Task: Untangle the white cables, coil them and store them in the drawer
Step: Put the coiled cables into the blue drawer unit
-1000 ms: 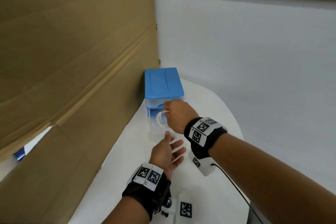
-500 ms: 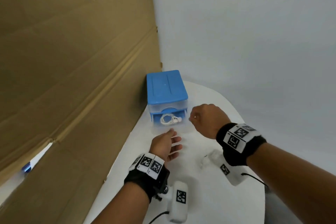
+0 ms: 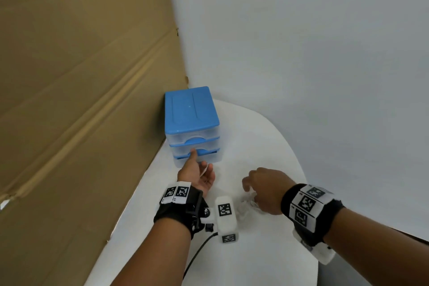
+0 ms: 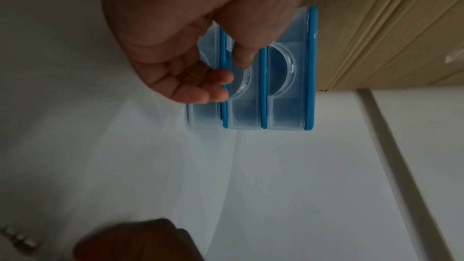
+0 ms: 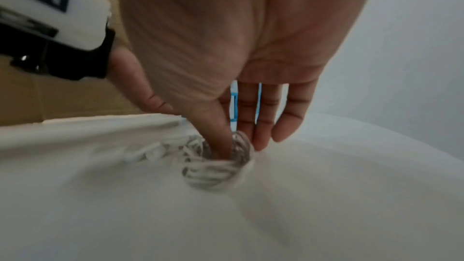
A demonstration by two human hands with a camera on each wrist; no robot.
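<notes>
A small drawer unit (image 3: 191,111) with a blue lid and clear drawers stands at the back of the white table, against the cardboard; all its drawers are closed. My left hand (image 3: 196,169) reaches to it, fingers relaxed, and in the left wrist view (image 4: 229,72) the thumb presses on the middle drawer's front (image 4: 241,106). A coiled white cable (image 3: 246,205) lies on the table nearer me. My right hand (image 3: 260,186) is down on it. The right wrist view is blurred and shows the right hand (image 5: 238,146) with the thumb inside the cable coil (image 5: 213,174) and the fingers just outside it, pinching it.
A tall cardboard sheet (image 3: 81,76) walls off the left side, and a white wall stands behind. The round table (image 3: 274,137) ends in a curved edge on the right. A white wrist camera block (image 3: 225,213) with a black lead hangs beside my left wrist.
The drawer that stood open with a coiled cable inside is now closed, with my left hand pushed forward against it. My right hand has drawn back and down onto the cable on the table.
</notes>
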